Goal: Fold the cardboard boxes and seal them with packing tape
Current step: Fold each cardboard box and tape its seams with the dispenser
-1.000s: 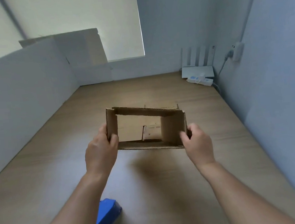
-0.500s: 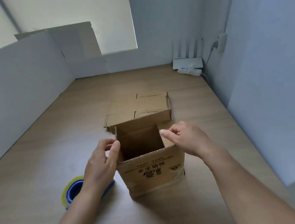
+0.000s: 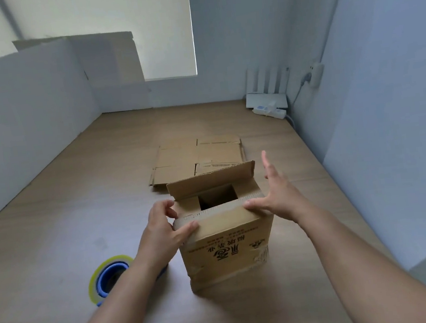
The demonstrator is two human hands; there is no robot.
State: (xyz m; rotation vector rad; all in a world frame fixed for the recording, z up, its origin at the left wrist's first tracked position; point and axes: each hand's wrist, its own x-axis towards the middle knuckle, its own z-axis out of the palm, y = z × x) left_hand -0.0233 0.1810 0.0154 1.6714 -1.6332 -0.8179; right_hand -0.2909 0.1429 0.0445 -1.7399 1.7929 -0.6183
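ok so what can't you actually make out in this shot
Head view only:
- Inside of the brown cardboard box: only a dark gap shows between its flaps; the bottom is hidden.
- Blue tape dispenser with yellowish roll: the left forearm covers its right part.
- Flat stack of brown cardboard: its near edge sits behind the box's raised rear flap.
- Print on the box front: upside down, too blurred to read.

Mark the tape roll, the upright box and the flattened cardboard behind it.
tape roll [image 3: 102,282]: head view, on its blue inner core.
upright box [image 3: 228,250]: head view, on the printed front wall.
flattened cardboard [image 3: 195,158]: head view, middle of the top panel.
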